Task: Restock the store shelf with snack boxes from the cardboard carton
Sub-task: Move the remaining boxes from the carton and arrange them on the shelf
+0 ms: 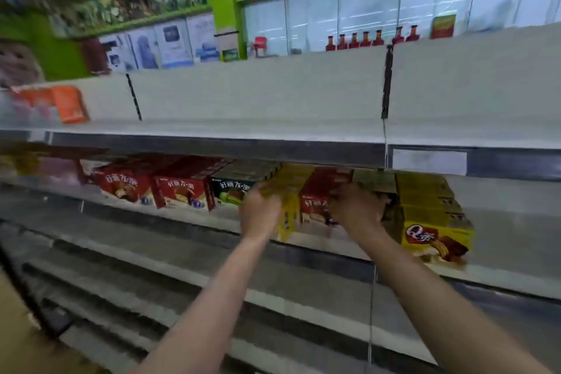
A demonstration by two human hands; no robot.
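Both hands, left hand (260,213) and right hand (355,210), apparently grip the red snack box (320,197) between them, long axis running far into the shelf (194,143).

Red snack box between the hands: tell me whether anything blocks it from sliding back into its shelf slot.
Nothing visible blocks it. The red snack box sits on the shelf between the yellow boxes, with the left hand and right hand at its sides. The space behind it is hidden.
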